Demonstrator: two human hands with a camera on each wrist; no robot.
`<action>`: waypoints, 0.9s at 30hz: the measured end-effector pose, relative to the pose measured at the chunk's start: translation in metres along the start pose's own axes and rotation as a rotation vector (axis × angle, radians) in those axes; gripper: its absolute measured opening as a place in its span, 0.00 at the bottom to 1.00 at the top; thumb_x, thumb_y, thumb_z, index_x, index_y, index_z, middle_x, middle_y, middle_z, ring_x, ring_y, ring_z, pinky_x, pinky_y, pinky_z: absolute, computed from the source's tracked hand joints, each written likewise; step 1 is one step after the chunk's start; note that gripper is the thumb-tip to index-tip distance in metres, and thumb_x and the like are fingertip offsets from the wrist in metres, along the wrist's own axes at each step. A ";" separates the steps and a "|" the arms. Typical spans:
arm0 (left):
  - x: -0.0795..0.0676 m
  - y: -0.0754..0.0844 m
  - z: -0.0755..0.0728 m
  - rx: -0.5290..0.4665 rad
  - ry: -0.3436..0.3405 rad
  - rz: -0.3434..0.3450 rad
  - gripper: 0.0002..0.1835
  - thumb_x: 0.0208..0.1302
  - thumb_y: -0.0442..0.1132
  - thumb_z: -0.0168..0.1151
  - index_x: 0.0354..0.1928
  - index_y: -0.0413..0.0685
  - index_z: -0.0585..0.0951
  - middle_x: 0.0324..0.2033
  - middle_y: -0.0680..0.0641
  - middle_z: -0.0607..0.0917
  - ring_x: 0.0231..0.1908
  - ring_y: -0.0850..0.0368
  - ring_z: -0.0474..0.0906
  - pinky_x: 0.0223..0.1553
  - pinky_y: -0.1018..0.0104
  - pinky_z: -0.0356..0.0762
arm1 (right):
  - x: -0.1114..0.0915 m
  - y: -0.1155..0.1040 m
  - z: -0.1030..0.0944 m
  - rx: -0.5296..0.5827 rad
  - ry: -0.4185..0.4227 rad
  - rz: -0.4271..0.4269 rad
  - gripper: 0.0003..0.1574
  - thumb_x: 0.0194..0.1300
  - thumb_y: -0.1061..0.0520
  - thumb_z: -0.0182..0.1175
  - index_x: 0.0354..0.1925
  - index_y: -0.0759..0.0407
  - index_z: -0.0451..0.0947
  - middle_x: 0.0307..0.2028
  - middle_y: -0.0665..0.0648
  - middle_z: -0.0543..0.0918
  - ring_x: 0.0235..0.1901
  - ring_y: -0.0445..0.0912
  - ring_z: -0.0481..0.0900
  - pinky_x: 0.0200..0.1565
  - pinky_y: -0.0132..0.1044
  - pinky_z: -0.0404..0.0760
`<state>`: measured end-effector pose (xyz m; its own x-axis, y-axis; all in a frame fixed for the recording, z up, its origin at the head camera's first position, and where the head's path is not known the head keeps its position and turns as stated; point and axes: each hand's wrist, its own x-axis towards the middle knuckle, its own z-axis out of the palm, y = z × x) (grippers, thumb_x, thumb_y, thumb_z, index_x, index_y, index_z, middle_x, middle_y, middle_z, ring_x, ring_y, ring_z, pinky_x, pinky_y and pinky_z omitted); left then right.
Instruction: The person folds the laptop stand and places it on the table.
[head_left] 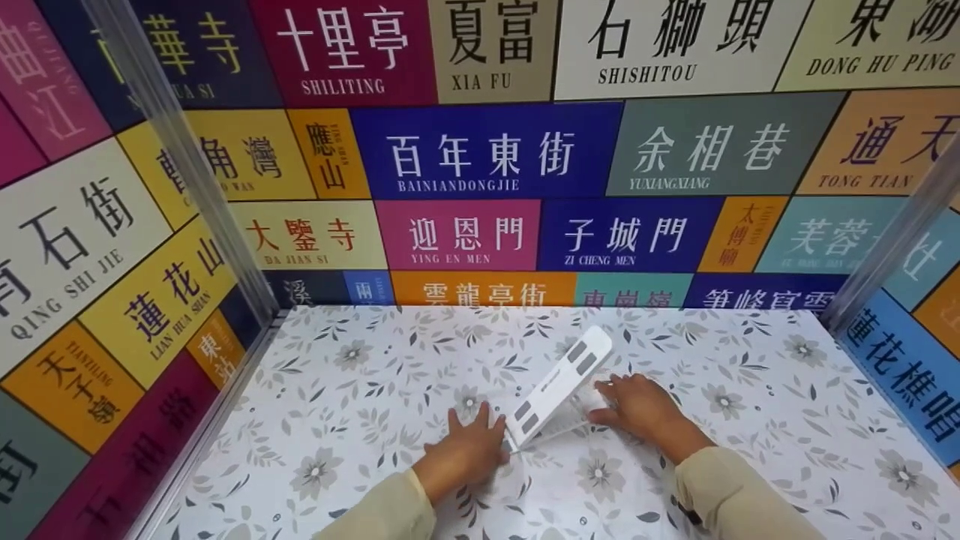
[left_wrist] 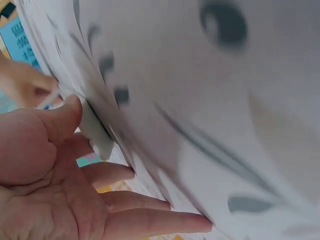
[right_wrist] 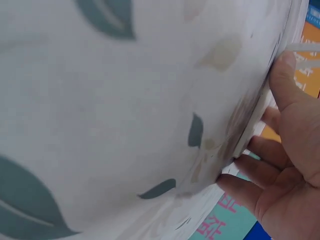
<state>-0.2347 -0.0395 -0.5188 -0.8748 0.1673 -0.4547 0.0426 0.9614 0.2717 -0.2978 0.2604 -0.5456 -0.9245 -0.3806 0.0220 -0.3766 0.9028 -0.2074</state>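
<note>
A white folding stand [head_left: 559, 386] with dark grey pads rests on the patterned table, its long upper plate tilted up toward the far right. Below that plate, a pale, partly see-through base lies along the tabletop. My left hand [head_left: 466, 450] pinches the near, hinged end between thumb and index finger, the other fingers spread on the table. At the base's far right end, my right hand [head_left: 637, 409] holds the edge between thumb and fingers. In the left wrist view, the stand's end [left_wrist: 97, 131] shows beside the thumb. The right wrist view shows the base's edge [right_wrist: 248, 125] by the fingers.
The tabletop [head_left: 360, 465] has a floral print of grey leaves and flowers. Behind it stands a wall [head_left: 480, 150] of coloured panels with Chinese lettering. Clear plastic corner posts [head_left: 187, 150] rise at the left and the right [head_left: 892, 240].
</note>
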 end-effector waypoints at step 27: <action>0.036 -0.027 -0.043 -0.176 0.004 -0.008 0.32 0.70 0.48 0.63 0.73 0.81 0.67 0.81 0.55 0.55 0.80 0.34 0.41 0.71 0.21 0.40 | -0.044 -0.058 0.008 -0.169 0.187 0.219 0.39 0.49 0.27 0.72 0.18 0.59 0.75 0.17 0.60 0.76 0.17 0.57 0.76 0.19 0.50 0.75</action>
<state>-0.2876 -0.0686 -0.5062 -0.8766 0.1582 -0.4545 -0.0496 0.9097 0.4124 -0.2344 0.2233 -0.5422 -0.9736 -0.1442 0.1771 -0.1573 0.9856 -0.0627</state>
